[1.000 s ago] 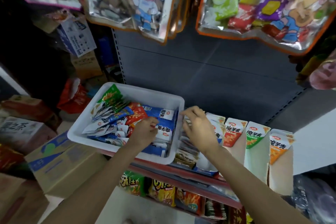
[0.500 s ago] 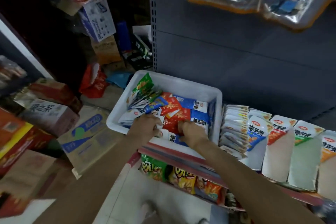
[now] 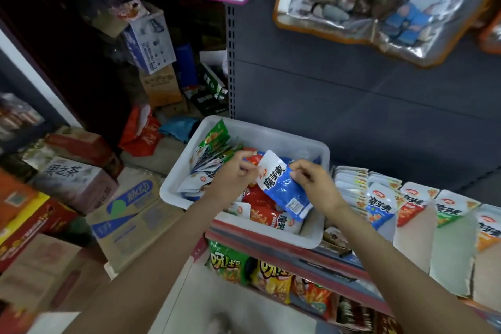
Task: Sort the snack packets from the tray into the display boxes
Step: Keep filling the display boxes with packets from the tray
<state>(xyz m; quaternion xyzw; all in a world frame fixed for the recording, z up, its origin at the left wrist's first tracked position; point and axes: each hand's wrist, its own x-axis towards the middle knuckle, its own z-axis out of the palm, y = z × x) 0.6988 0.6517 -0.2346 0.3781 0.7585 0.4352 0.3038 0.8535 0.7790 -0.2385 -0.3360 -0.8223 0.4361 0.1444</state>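
Both hands held one blue packet (image 3: 282, 190) above the tray (image 3: 311, 236). The left hand (image 3: 233, 179) pinched its white top edge at about 9 o'clock of the packet; the right hand (image 3: 315, 184) pinched the edge at about 3 o'clock, fingers curled on the film. The packet hung tilted, its lower corner near the red packets (image 3: 260, 206) lying in the tray but seemingly clear of them.

The display boxes (image 3: 379, 206) stood in a row at 3 o'clock of the tray, just beside it. The nearest one, already full of upright packets, carried a blue front; the next fronts looked red, green and orange.

The likeliest slip was a mis-sort: the fronts looked alike but for colour, and the tray's packets lay mixed. The glossy film could also slide from a light two-finger pinch once one hand let go, dropping the packet back into the tray or past the shelf edge at 6 o'clock. Pushing it into that crowded box might buckle or tip the packets standing there.
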